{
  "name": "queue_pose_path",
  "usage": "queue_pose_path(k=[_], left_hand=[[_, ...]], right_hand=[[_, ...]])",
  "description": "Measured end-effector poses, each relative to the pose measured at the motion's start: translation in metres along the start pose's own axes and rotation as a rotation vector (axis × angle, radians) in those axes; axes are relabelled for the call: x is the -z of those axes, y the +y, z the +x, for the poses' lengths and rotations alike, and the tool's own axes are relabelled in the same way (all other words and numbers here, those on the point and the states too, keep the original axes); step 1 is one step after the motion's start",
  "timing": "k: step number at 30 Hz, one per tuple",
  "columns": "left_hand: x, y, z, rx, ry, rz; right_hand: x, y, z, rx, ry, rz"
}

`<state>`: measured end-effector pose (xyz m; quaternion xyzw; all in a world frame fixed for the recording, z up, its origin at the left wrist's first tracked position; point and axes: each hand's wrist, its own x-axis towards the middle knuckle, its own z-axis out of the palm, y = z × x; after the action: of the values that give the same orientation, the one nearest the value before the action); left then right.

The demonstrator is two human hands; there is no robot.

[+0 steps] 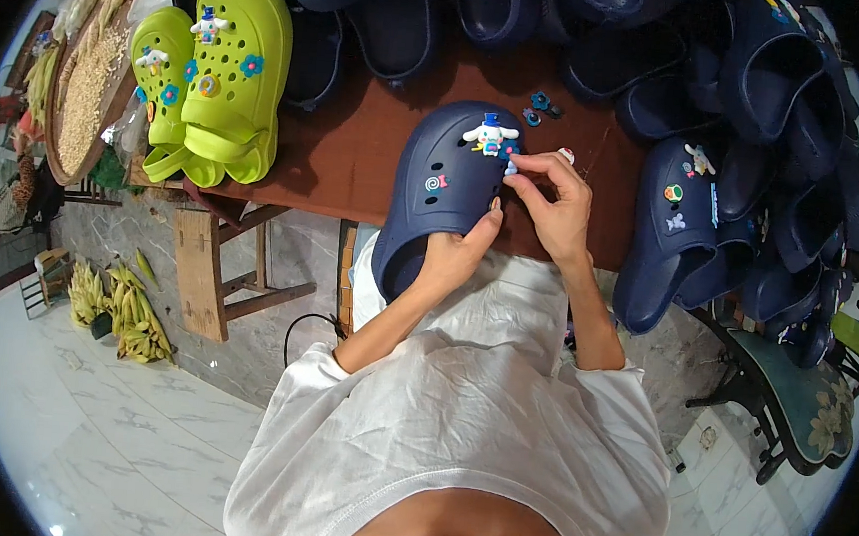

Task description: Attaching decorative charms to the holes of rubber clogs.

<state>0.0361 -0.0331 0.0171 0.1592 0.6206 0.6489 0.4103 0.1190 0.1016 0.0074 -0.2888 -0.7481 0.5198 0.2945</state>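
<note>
Fitting charms: your left hand (455, 255) grips the navy clog (445, 194) at the tabletop (348, 153) edge, fingers closed around its side. Your right hand (554, 202) pinches a small charm (509, 164) against the upper. Judged next: press it squarely into a hole.

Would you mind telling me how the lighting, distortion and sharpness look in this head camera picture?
Head view: even, soft light; a glossy sheen on the marble floor; strong fisheye bending, with a black rim at the corners and the table edge curved; the navy clog and both hands, left hand and right hand, are sharp; the dark clog pile loses detail in shadow.
</note>
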Motion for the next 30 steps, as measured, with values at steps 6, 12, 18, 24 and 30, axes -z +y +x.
queue_pose_path(k=[6, 12, 18, 24, 30], left_hand=[[-0.004, 0.006, 0.000, 0.053, 0.006, -0.037], [-0.002, -0.002, -0.001, 0.053, -0.042, -0.039], [0.000, -0.007, 0.001, 0.024, -0.066, 0.025], [0.003, -0.015, 0.000, 0.021, -0.089, 0.073], [0.007, -0.023, -0.002, 0.018, -0.074, 0.058]], right_hand=[[-0.003, 0.002, -0.001, -0.026, 0.044, 0.092], [-0.001, 0.009, -0.001, -0.069, 0.014, 0.128], [0.004, 0.001, 0.002, 0.033, -0.013, 0.015], [-0.001, 0.006, -0.002, -0.287, -0.023, 0.376], [0.012, 0.024, 0.012, -0.397, -0.223, 0.506]])
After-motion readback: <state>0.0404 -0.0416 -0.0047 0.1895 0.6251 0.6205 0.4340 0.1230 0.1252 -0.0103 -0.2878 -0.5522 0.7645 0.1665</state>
